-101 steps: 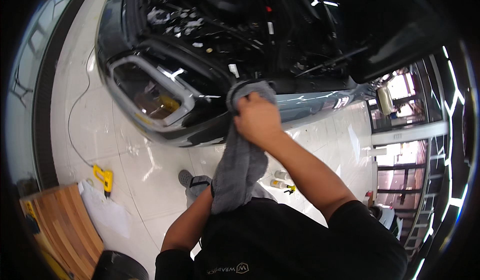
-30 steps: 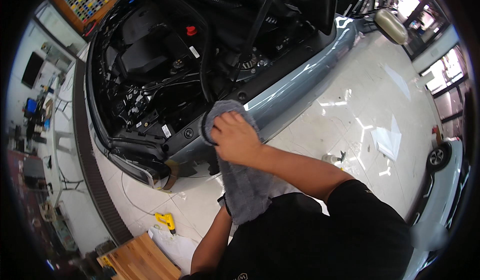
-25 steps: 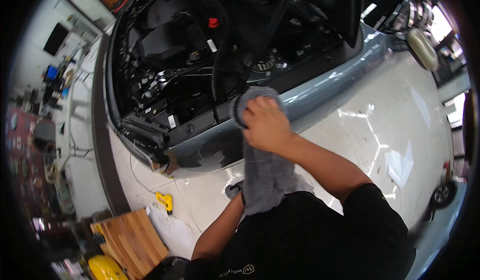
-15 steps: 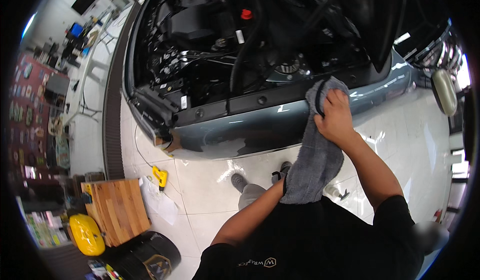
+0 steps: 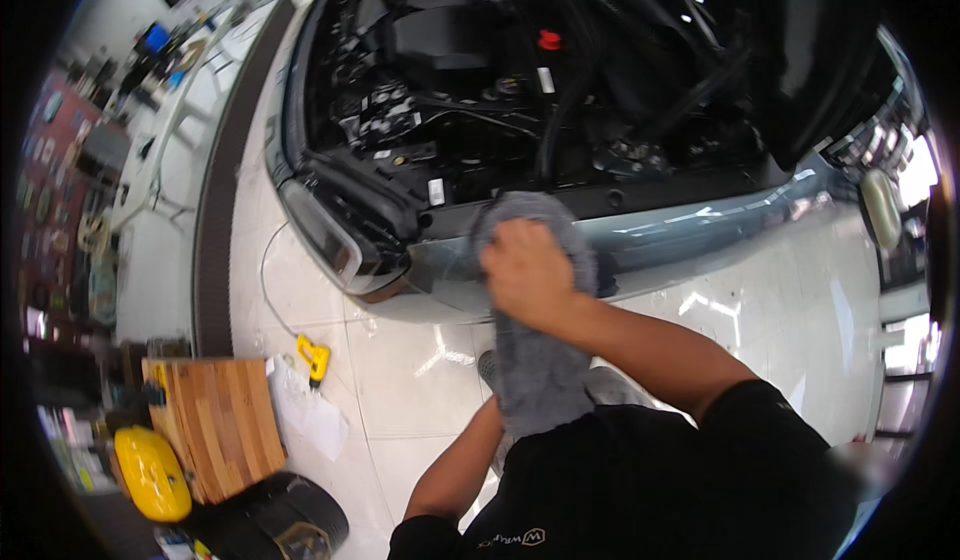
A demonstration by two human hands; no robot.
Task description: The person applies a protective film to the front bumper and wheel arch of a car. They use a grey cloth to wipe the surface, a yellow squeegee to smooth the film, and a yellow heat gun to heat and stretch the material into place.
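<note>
My right hand [image 5: 530,275] is closed on a grey plush towel [image 5: 545,375], its fingers curled into the bunched top, which lies against the upper edge of the blue-grey front fender [image 5: 680,235] a little behind the headlight [image 5: 325,230]. The towel hangs down toward my black shirt. My left forearm [image 5: 455,470] rises to the towel's lower end, where the cloth hides the hand. Just beyond the towel is the open engine bay [image 5: 450,40], with black covers and a red cap [image 5: 548,40]. My right hand is slightly blurred.
A yellow heat gun [image 5: 312,360] with a trailing cord lies on the tiled floor beside white sheets [image 5: 310,415]. A wooden board [image 5: 205,430], yellow case [image 5: 150,475] and black drum [image 5: 290,520] stand lower left. A cluttered white table [image 5: 165,160] runs along the left.
Over the last half second my right hand has moved left along the fender with the towel, toward the headlight. Earlier it moved right. The view has also shifted and turned.
</note>
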